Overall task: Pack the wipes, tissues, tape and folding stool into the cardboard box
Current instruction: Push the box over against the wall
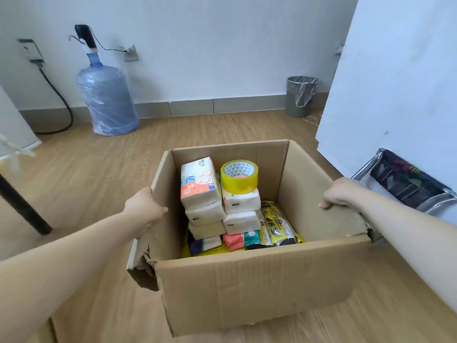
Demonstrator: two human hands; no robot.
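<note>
An open cardboard box (252, 283) stands on the wooden floor in front of me. Inside it, white tissue packs (200, 186) are stacked in two piles. A roll of yellow tape (239, 177) rests on the right pile. Yellow wipes packets (278, 225) lie at the bottom right, beside small coloured packs. My left hand (144, 207) grips the box's left flap. My right hand (342, 191) grips the right flap. The folding stool (405, 184), black fabric on a metal frame, lies on the floor outside the box, just right of my right hand.
A large blue water bottle (107, 100) with a pump stands by the far wall at left. A grey bin (300, 95) sits at the back right. A white panel (395, 78) rises at right. A dark table leg (22, 204) is at left.
</note>
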